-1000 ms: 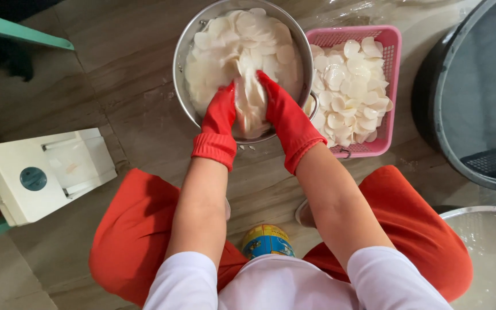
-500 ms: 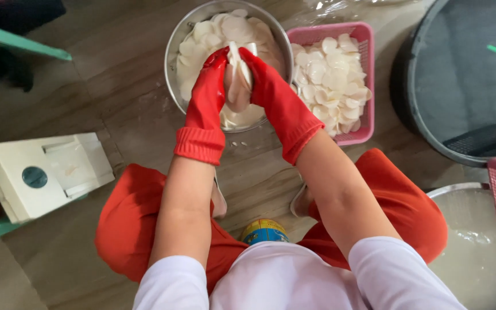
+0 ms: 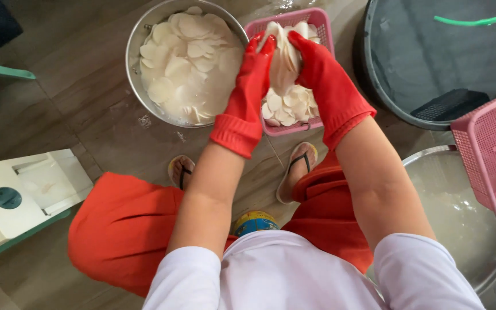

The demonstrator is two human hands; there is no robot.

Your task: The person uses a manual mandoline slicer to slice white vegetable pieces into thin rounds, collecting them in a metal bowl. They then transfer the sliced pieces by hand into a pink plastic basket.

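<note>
Both my hands wear red rubber gloves. My left hand [image 3: 247,86] and my right hand [image 3: 325,77] press together around a stack of thin white slices [image 3: 283,53], held over a pink perforated basket [image 3: 317,18]. More loose white slices [image 3: 287,106] lie in that basket under my hands. To the left stands a round metal bowl [image 3: 136,54] full of white slices in milky water [image 3: 188,63].
A white box-shaped device [image 3: 21,192] sits at the left on a green frame. A large dark tub [image 3: 431,63] stands at the upper right. A second pink basket [image 3: 492,152] leans over a metal basin of cloudy water [image 3: 460,218]. My sandalled feet [image 3: 297,169] rest on the wet floor.
My hands lifted a stack of slices out of the metal bowl and carried it to the right, over the pink basket.
</note>
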